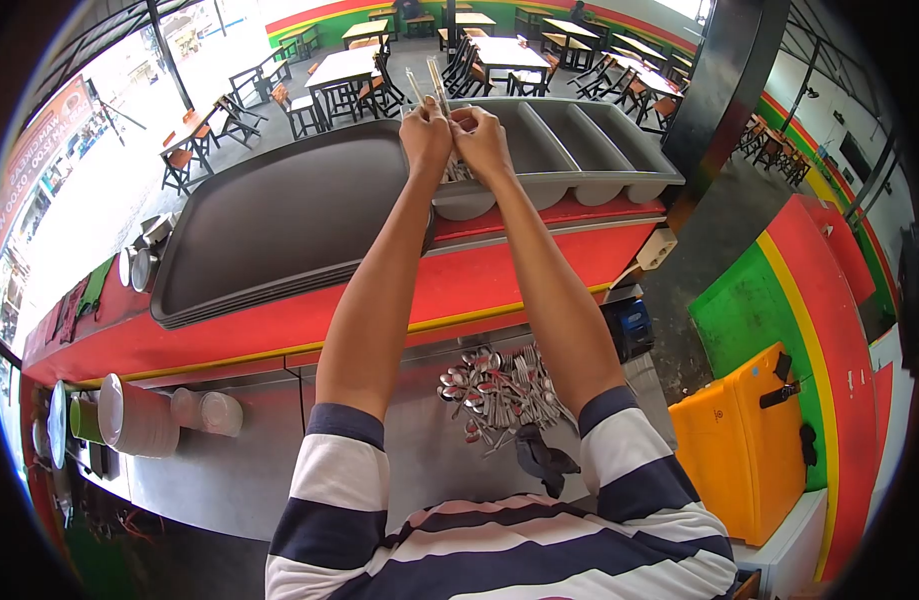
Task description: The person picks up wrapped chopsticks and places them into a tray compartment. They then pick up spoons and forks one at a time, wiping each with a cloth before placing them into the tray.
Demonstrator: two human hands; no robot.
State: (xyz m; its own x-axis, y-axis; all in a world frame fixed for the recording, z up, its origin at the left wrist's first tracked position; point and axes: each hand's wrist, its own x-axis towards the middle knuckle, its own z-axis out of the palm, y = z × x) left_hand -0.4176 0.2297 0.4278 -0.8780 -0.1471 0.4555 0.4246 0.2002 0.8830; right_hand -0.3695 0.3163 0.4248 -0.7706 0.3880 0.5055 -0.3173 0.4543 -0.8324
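Observation:
Both arms reach forward over a grey divided cutlery tray (580, 183). My left hand (427, 135) is closed around the lower part of some slim, shiny cutlery (436, 80), whose upper ends stick up above the fingers. Touching or almost touching it, my right hand (482, 142) is closed too, its fingertips at the same pieces. Whether they are spoons or forks cannot be made out. Beneath the hands, more cutlery shows in the tray's left compartment. A heap of spoons and forks (505, 390) lies on the steel counter below, with a dark cloth (546, 460) beside it.
A stack of large dark serving trays (290, 200) sits left of the hands on the red ledge (280, 335). White plates (135, 418) and small bowls (220, 413) stand on the counter at left. An orange box (735, 450) is at right. Tables and chairs fill the room ahead.

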